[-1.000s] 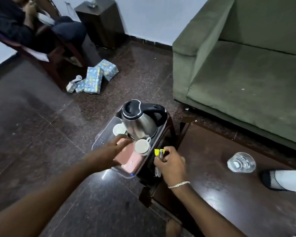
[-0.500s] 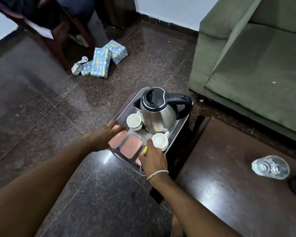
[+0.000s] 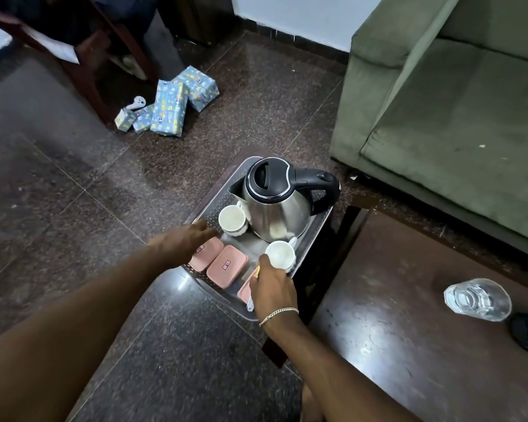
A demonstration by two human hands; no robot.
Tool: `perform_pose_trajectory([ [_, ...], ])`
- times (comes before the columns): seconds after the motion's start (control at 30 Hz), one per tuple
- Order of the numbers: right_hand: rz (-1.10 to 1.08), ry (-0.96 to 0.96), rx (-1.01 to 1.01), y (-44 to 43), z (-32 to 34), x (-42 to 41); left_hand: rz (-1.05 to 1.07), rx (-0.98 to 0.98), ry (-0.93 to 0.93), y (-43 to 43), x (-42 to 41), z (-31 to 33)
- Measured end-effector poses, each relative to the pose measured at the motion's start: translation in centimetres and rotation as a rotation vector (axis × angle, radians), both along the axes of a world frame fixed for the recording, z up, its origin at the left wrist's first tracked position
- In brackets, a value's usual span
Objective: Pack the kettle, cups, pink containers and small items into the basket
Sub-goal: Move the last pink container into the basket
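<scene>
1. The left hand reaches in from the lower left, palm down, fingers spread and loose, hovering over the near left edge of the clear basket; it grips nothing.
2. The right hand is curled over the basket's near right corner, closed on a thin yellow-tipped item beside a white cup.
3. The steel kettle stands at the basket's far end, a second cup at its left.
4. Pink containers lie flat side by side in the near end.
</scene>
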State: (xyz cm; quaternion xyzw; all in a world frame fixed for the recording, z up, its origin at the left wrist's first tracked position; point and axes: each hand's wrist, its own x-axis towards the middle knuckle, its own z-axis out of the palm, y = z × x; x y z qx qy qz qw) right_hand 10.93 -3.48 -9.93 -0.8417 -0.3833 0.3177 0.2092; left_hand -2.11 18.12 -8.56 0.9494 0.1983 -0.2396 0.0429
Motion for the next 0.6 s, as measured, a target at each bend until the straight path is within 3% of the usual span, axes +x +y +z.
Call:
perform_pose_trajectory([
  [0.6, 0.045, -0.006, 0.043, -0.8, -0.7, 0.6, -0.025, 0.084, -0.075, -1.3, 0.3, 1.3],
])
